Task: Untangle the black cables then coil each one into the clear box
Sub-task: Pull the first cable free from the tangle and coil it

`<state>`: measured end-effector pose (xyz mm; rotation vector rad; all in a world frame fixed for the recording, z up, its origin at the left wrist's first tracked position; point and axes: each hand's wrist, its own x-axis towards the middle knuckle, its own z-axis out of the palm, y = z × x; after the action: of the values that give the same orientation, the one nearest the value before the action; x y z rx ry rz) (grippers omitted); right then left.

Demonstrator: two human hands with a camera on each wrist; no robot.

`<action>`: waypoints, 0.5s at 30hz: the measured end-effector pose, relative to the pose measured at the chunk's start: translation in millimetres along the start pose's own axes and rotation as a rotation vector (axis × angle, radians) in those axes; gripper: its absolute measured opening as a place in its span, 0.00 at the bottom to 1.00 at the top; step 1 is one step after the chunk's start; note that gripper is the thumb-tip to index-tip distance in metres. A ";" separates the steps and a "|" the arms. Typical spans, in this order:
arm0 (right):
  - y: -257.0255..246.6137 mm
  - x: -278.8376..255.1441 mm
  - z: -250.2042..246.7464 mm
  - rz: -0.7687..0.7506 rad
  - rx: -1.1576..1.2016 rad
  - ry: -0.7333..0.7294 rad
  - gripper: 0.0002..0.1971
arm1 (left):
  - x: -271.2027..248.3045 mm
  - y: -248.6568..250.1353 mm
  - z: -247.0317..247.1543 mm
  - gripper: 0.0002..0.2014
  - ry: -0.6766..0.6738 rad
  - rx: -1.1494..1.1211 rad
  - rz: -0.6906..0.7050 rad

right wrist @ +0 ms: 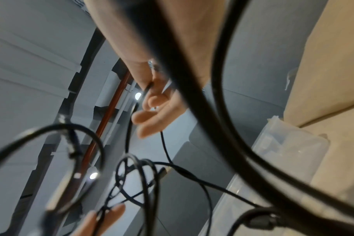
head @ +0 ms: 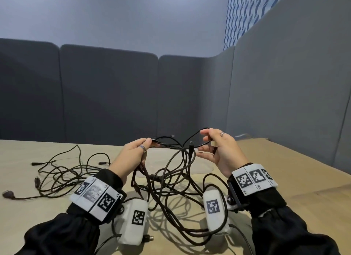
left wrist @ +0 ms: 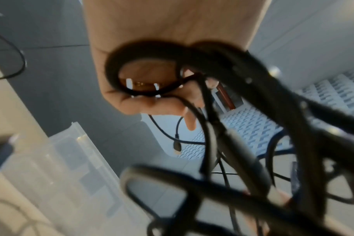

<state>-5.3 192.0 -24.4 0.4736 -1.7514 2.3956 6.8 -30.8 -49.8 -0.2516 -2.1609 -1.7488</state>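
A tangle of black cables (head: 171, 180) hangs between my two raised hands above the table, its lower loops trailing on the surface. My left hand (head: 146, 145) grips a bunch of strands, fingers curled round the loops (left wrist: 148, 94). My right hand (head: 206, 140) pinches one thin cable loop between thumb and forefinger, the other fingers (right wrist: 150, 121) spread loosely. A small plug (head: 191, 143) dangles between the hands. The clear box (head: 201, 166) sits on the table just behind the tangle, mostly hidden by hands and cables; it also shows low in the left wrist view (left wrist: 61, 159) and the right wrist view (right wrist: 283, 151).
A second heap of loose black cables (head: 62, 171) with several plugs lies on the table to the left. The tan table (head: 294, 178) is walled by grey padded panels (head: 114, 93) at the back and right. White camera pods hang under both wrists.
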 end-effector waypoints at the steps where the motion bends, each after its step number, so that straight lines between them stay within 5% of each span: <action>1: 0.8 -0.1 0.0 0.017 0.015 -0.021 0.10 | 1.1 -1.2 -0.8 0.14 0.009 0.042 -0.007; 5: 2.0 -2.0 2.9 0.067 0.074 -0.102 0.08 | 3.3 -5.7 -7.0 0.14 0.051 0.425 -0.016; 8: 3.1 -4.0 7.1 0.075 0.089 -0.149 0.05 | -6.8 7.1 -9.4 0.20 0.110 0.579 0.149; 12: 4.6 -6.4 14.1 0.048 0.120 -0.221 0.04 | -19.3 16.2 9.7 0.25 -0.455 0.268 0.150; 15: -2.7 -5.8 13.9 -0.044 0.201 -0.179 0.04 | -22.0 9.8 15.4 0.34 -0.599 0.248 0.032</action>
<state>3.3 180.1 -20.0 0.7656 -1.5505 2.5810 28.1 -11.9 -51.9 -0.8257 -2.7298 -1.4921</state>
